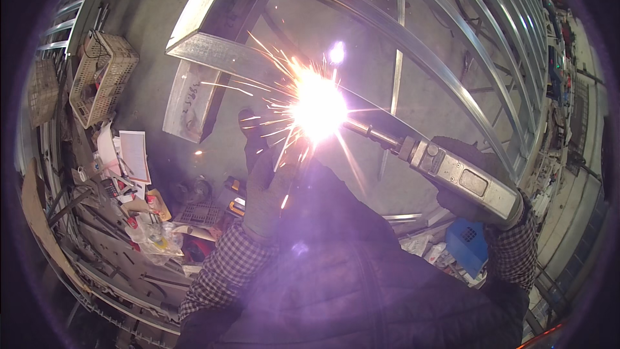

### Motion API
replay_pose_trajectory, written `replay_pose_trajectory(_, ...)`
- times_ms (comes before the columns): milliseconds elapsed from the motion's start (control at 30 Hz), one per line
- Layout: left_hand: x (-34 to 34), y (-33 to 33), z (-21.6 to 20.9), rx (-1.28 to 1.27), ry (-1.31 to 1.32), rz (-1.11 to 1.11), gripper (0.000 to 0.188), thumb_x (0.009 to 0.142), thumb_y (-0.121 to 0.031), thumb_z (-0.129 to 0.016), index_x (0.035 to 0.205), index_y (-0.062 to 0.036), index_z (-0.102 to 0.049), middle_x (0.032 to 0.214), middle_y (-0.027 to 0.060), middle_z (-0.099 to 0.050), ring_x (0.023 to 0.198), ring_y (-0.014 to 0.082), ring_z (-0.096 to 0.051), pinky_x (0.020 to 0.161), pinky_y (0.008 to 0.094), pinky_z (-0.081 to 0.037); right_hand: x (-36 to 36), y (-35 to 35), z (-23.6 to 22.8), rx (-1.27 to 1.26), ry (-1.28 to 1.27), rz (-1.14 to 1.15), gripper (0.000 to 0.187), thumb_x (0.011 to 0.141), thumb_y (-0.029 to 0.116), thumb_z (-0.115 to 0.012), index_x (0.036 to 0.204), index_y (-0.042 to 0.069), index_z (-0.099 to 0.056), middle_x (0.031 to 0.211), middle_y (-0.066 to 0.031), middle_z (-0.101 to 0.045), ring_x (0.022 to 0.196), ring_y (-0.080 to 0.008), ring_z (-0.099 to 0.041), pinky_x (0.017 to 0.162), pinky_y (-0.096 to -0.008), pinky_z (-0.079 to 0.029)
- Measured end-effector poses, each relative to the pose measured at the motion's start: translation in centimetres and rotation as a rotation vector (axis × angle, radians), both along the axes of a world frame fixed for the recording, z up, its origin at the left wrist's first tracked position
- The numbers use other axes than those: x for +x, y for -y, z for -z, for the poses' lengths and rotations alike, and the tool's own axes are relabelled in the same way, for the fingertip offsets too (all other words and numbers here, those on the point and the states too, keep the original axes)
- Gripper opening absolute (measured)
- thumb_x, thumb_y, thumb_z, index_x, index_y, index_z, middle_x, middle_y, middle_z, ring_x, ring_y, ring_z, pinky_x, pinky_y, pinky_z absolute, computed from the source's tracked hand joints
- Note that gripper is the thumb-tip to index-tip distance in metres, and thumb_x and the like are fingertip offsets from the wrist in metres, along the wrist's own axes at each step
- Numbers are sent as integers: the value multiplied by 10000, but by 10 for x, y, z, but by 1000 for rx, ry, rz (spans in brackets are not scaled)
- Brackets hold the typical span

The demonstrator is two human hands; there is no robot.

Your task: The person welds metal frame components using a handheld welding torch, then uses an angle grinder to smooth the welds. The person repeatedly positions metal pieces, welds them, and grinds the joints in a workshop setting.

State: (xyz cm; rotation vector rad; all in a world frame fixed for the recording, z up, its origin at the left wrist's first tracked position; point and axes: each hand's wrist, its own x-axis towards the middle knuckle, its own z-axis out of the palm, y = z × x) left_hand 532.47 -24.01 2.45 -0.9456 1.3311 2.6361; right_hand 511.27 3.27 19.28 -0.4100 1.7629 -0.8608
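Observation:
My gloved right hand (470, 167) is closed around a silver handheld welding gun (466, 179). Its thin nozzle points left into a blinding white glare with sparks flying out. The glare sits at a shiny metal tube frame (223, 53), over its nearest bar, and hides the exact contact spot. Just left of and below the sparks is my gloved left hand (263, 184). One of its fingers points up beside the glare; the others are washed out, so whether they grip anything does not show. A short tube end (187, 100) with handwritten marks juts down from the frame's left corner.
Long curved-looking metal bars (465, 32) run across the far right. A beige plastic crate (103, 77) stands at the left, above papers (134, 155) and a cluttered bench with plastic bags (158, 239). A blue plastic basket (466, 245) is near my right forearm.

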Motion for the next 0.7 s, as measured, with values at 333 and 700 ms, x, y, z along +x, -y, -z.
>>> replay_pose_trajectory(333,9,13,8,-338,50,318,609,1093,-283,-610,1575,40,-425,1510,145,-579,1283,169,-620,1025,293,-553,6,-14,7,-57,35,104,558,1055,84,-604,1571,-46,-434,1138,-102,-694,803,-120,-667,637,-274,-560)
replay_pose_trajectory(700,5,16,2,-111,75,149,618,1040,-393,-683,1466,25,-522,1242,100,-685,1118,176,-657,963,312,-548,4,-18,11,11,309,426,642,901,111,-799,1470,-42,-545,1058,-122,-748,842,-189,-742,691,-298,-600)
